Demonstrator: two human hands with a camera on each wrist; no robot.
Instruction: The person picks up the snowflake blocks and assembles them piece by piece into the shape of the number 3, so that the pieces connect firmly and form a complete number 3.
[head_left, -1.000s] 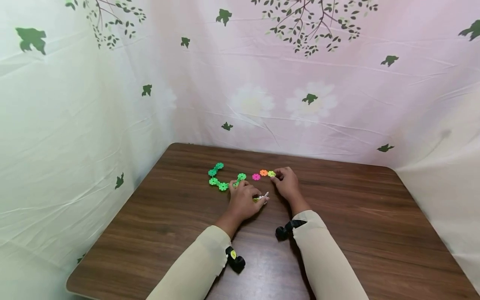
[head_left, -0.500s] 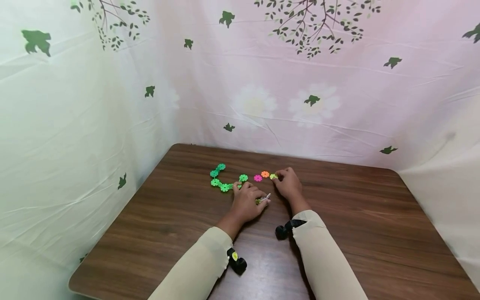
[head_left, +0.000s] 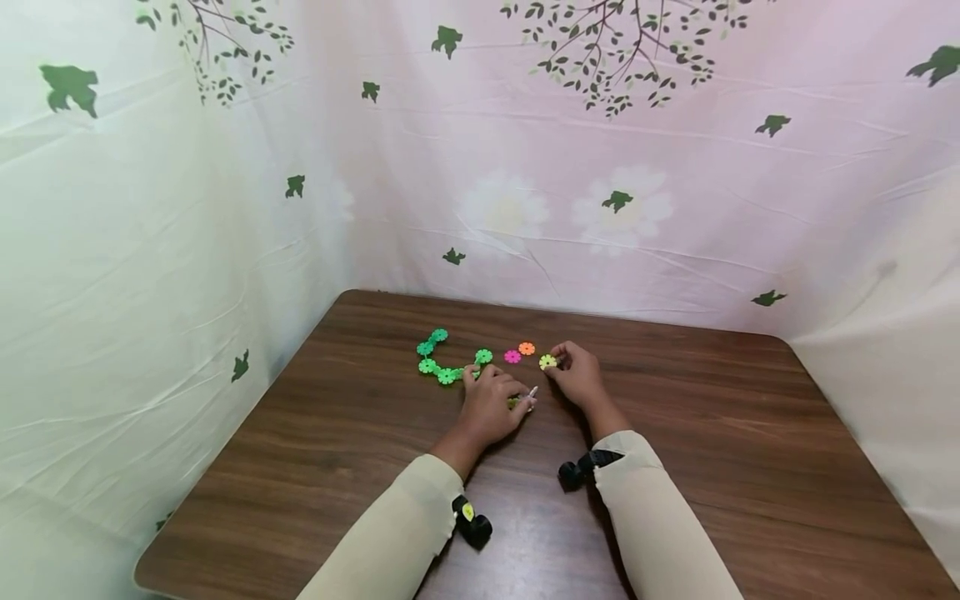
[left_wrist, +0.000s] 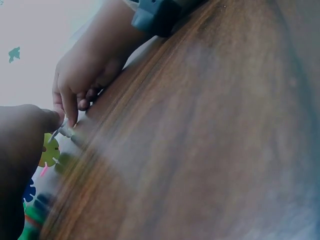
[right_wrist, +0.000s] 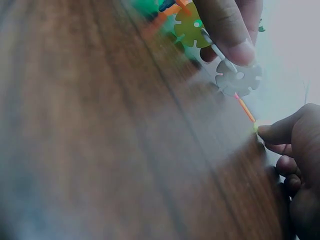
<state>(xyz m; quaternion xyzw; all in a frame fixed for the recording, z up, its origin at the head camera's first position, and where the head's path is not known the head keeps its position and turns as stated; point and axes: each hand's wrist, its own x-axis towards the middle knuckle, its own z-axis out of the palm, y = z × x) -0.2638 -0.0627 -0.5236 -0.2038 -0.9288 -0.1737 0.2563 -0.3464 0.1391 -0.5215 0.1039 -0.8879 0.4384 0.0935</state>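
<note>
In the head view, my left hand (head_left: 495,404) lies over a chain of notched flower-shaped discs, its thumb and finger pinching a white disc (head_left: 532,393). Green discs (head_left: 446,376) of the chain curve out beyond its fingers. The right wrist view has a pale disc (right_wrist: 245,82) just past the left thumb and a yellow-green disc (right_wrist: 190,27) behind it. My right hand (head_left: 579,379) pinches a yellow disc (head_left: 547,362) by its edge. Left of that disc lie an orange disc (head_left: 527,348) and a pink disc (head_left: 512,357). The left palm hides part of the chain.
A brown wood-grain table (head_left: 315,467) with rounded corners carries everything. A printed cloth (head_left: 510,275) hangs along its back and sides. Each wrist wears a black camera on a strap, such as the right wrist camera (head_left: 573,475).
My right hand has drawn the yellow disc slightly toward me, widening its distance from the orange disc. The left hand has stayed nearly in place.
</note>
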